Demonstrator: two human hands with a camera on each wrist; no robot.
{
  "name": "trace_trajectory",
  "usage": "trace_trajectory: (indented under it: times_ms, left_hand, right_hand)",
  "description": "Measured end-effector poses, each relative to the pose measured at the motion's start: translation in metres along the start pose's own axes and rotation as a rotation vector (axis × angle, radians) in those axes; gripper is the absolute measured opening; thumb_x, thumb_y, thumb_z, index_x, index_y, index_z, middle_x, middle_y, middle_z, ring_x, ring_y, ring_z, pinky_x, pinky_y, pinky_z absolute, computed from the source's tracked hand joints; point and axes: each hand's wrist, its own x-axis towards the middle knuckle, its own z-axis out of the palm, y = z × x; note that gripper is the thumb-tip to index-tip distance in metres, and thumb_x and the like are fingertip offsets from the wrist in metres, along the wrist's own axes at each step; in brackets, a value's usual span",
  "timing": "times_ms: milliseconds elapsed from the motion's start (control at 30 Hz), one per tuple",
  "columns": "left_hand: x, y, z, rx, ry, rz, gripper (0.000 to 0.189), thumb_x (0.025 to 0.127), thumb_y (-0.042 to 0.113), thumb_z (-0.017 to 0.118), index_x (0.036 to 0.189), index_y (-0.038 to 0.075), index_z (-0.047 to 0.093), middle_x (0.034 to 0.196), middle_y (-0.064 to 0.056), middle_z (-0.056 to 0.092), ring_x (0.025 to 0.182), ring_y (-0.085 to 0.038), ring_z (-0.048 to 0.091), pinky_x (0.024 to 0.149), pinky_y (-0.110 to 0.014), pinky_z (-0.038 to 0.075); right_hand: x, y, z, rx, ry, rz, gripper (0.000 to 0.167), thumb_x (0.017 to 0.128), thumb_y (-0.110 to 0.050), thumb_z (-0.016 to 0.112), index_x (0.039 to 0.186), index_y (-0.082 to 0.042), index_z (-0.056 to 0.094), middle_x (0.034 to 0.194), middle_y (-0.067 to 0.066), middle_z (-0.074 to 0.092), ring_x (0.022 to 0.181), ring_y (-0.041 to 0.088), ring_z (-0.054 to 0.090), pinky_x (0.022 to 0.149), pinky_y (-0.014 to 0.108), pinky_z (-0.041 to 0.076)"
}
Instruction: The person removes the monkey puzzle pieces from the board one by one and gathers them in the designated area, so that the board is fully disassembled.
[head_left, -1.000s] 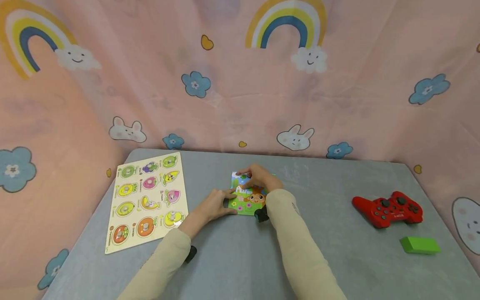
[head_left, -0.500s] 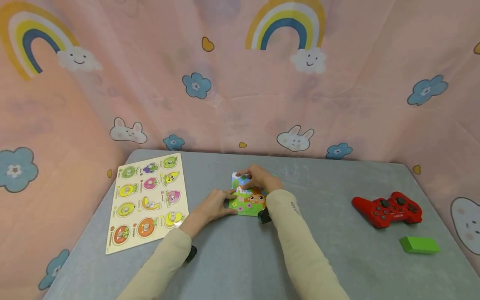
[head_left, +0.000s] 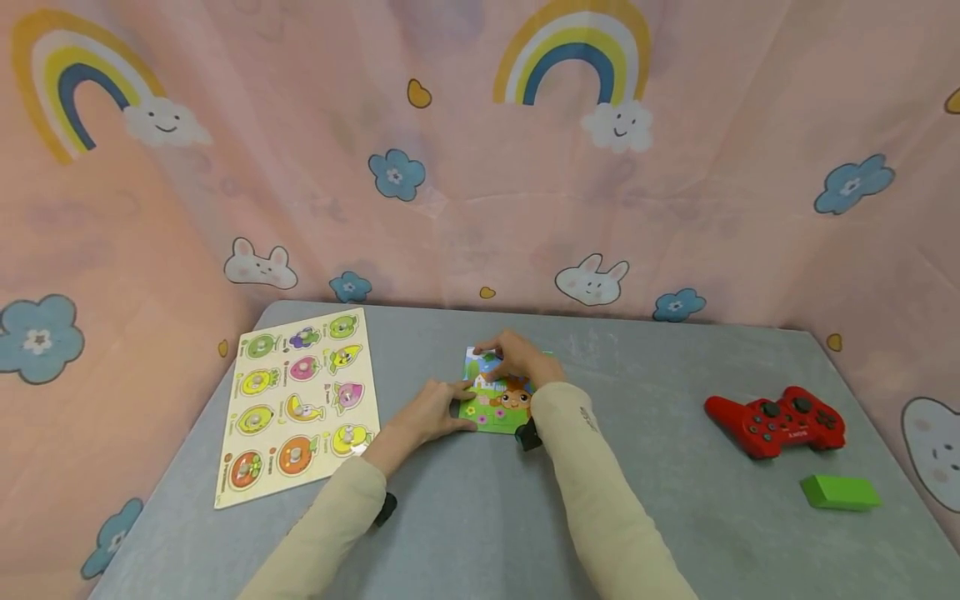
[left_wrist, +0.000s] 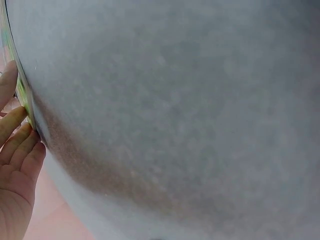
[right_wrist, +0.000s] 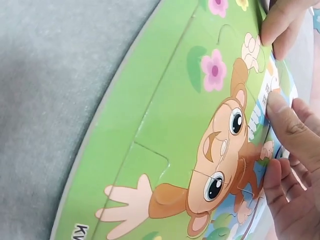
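A small jigsaw puzzle [head_left: 495, 415] with a cartoon monkey, flowers and green grass lies on the grey table. My left hand [head_left: 429, 412] is at its left side, fingertips and thumb against the edge; in the left wrist view the fingers [left_wrist: 26, 150] reach the puzzle's rim. From above, my right hand [head_left: 522, 358] grips the puzzle's upper part with bent fingers. In the right wrist view its thumb [right_wrist: 290, 122] is on the printed face, with curled fingers beside it. I cannot tell whether a loose piece is between them. The right hand and sleeve hide the upper right of the puzzle.
On the left lies a cream fruit peg board [head_left: 277, 429] with knobbed pieces, close to my left forearm. A red game controller [head_left: 780, 422] and a green block [head_left: 840, 492] lie on the right side of the table [head_left: 645, 467]. A pink patterned curtain [head_left: 465, 225] stands behind.
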Motion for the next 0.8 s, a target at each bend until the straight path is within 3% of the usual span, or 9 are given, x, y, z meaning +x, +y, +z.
trace_trajectory:
  times_ms: [267,400,633,800]
  left_hand:
    - [0.0,0.0,0.001,0.001,0.01,0.003,0.051,0.078,0.024,0.081,0.118,-0.003,0.066,0.13,-0.019,0.056,0.118,-0.033,0.055,0.094,-0.04,0.049]
    - [0.001,0.0,0.001,0.0,0.012,0.013,0.051,0.078,0.024,0.081,0.118,-0.004,0.066,0.13,-0.02,0.056,0.118,-0.034,0.055,0.094,-0.04,0.049]
    - [0.002,0.001,0.003,-0.008,0.004,-0.009,0.051,0.078,0.023,0.08,0.119,-0.003,0.065,0.132,-0.019,0.055,0.121,-0.035,0.053,0.096,-0.041,0.047]
    - [0.001,0.002,0.002,-0.009,0.001,-0.027,0.05,0.079,0.023,0.08,0.119,-0.002,0.066,0.133,-0.018,0.055,0.121,-0.035,0.052,0.096,-0.042,0.047]
  right_hand:
    - [-0.002,0.003,0.006,0.03,0.083,-0.016,0.051,0.078,-0.011,0.078,0.127,-0.012,0.064,0.124,0.019,0.046,0.112,0.032,0.046,0.097,0.042,0.044]
    - [-0.005,0.007,0.008,0.018,0.126,-0.093,0.05,0.078,-0.01,0.078,0.126,-0.007,0.064,0.127,0.018,0.053,0.116,0.033,0.047,0.1,0.045,0.042]
    - [-0.01,0.014,0.016,0.029,0.212,-0.174,0.048,0.08,-0.01,0.076,0.126,-0.003,0.063,0.122,0.019,0.056,0.11,0.033,0.054,0.093,0.041,0.048]
    - [-0.011,0.016,0.027,0.142,0.304,-0.192,0.046,0.078,-0.004,0.077,0.122,0.001,0.065,0.123,0.019,0.055,0.107,0.034,0.058,0.09,0.038,0.051]
